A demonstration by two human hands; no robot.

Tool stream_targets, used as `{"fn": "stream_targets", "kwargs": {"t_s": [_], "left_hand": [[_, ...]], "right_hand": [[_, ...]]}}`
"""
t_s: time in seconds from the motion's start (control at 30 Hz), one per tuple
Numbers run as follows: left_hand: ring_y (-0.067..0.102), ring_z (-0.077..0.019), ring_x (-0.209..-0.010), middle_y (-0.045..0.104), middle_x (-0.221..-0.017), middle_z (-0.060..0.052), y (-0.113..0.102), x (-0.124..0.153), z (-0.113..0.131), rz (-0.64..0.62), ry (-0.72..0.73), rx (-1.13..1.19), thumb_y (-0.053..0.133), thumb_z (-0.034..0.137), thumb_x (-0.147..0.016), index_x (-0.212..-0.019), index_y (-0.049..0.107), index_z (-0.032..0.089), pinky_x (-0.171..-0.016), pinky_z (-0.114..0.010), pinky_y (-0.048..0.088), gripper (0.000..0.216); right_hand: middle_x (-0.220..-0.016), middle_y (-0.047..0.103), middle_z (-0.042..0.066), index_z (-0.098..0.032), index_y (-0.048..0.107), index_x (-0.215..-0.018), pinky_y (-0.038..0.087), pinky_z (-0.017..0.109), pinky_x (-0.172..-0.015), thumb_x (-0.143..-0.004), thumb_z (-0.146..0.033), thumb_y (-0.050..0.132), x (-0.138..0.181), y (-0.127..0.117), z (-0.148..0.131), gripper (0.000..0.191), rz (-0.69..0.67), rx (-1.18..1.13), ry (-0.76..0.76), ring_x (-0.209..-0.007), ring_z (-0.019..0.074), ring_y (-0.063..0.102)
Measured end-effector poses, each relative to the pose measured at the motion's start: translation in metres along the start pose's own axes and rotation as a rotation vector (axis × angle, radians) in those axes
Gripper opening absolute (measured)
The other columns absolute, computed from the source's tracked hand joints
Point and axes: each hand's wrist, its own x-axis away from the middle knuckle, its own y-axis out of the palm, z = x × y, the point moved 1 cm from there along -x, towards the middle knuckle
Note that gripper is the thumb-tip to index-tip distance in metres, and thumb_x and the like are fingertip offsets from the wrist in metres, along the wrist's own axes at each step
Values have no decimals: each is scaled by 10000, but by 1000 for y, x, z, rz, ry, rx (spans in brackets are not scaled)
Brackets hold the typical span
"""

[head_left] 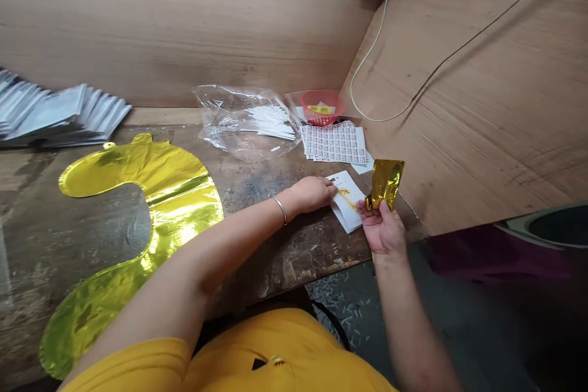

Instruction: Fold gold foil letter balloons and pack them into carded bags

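My right hand [382,228] is closed on a small folded piece of gold foil [386,183], held upright just off the table's right edge. My left hand [313,192], with a thin bracelet at the wrist, reaches across and rests its curled fingers on a small stack of white cards [347,203] with a gold figure printed on them. Whether those fingers grip a card is unclear. A large flat gold foil balloon [169,196] lies on the worn wooden table [257,190] to my left.
Sticker sheets [336,143] lie behind the cards. A clear plastic bag [248,122] holds white strips. A small red basket [320,106] stands at the back. Stacked grey packets [59,115] sit at the far left. Plywood walls enclose the corner; a cable [367,61] hangs down.
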Motion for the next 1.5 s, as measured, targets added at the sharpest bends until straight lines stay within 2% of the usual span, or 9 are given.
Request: {"fn": "stream_targets", "kwargs": {"t_s": [0.13, 0.27, 0.43, 0.63, 0.8, 0.97, 1.1, 1.3, 1.5], "left_hand": [[653, -240, -946, 692, -1023, -144, -15, 34, 16, 151, -112, 51, 388, 170, -950, -1127, 649, 114, -809, -336, 496, 320], [654, -202, -817, 722, -891, -55, -47, 121, 25, 499, -426, 493, 422, 282, -949, -944, 691, 161, -732, -308, 513, 294], [670, -220, -786, 727, -862, -63, -61, 233, 22, 822, -786, 1026, 592, 587, -836, -929, 682, 162, -762, -373, 549, 443], [658, -231, -920, 729, -897, -63, -59, 307, 14, 1112, -920, 839, 655, 590, -797, -945, 692, 159, -873, -363, 513, 457], [628, -195, -774, 708, -795, -53, -53, 329, 11, 1170, -976, 748, 639, 606, -794, -856, 689, 139, -730, -302, 510, 474], [637, -193, -762, 715, -793, -48, -45, 330, 17, 1091, -987, 693, 532, 504, -899, -875, 698, 132, -700, -285, 516, 408], [654, -216, -1045, 708, -1155, -68, -39, 330, 20, 840, -869, 435, 416, 274, -953, -1175, 668, 165, -935, -344, 503, 353], [421, -303, -1366, 518, -1434, -100, -39, 328, 28, 215, -710, -111, 467, 242, -898, -1332, 574, 190, -1122, -489, 341, 450], [476, -307, -1280, 560, -1357, -108, -54, 319, 28, 92, -698, -180, 455, 318, -939, -1247, 636, 218, -1048, -456, 407, 372]], "right_hand": [[-699, 747, -47, -238, 706, -738, 615, 271, -674, -761, -358, 746, 0, -6, -15, 129, 32, -38, -58, -611, 116, 712], [-693, 741, -48, -243, 706, -744, 609, 256, -605, -806, -328, 690, 11, 7, -34, 107, 22, 10, -27, -573, 113, 700], [-649, 714, -35, -211, 689, -740, 598, 254, -516, -693, -325, 789, 39, 81, -37, 158, -128, 143, 74, -512, 130, 667], [-614, 700, 11, -166, 661, -754, 565, 235, -438, -710, -379, 775, 89, 180, 16, 246, -568, 334, 463, -455, 137, 637], [-480, 647, 23, -147, 589, -722, 521, 171, -402, -884, -181, 551, 118, 215, 73, 170, -638, 672, 890, -385, 107, 599], [-396, 594, 18, -158, 543, -715, 483, 163, -360, -924, -122, 454, 123, 225, 83, 230, -642, 824, 935, -319, 102, 540], [-393, 588, 12, -150, 569, -760, 473, 179, -359, -905, -125, 463, 124, 228, 82, 182, -652, 880, 937, -313, 110, 530], [-570, 668, 11, -170, 651, -866, 468, 216, -434, -842, -120, 486, 112, 228, 75, 175, -969, 1207, 671, -419, 124, 564], [-1050, 633, 116, -181, 640, -1019, 488, 328, -770, -932, -251, 463, 97, 215, 58, 209, -895, 1489, -577, -874, 222, 617]]}}
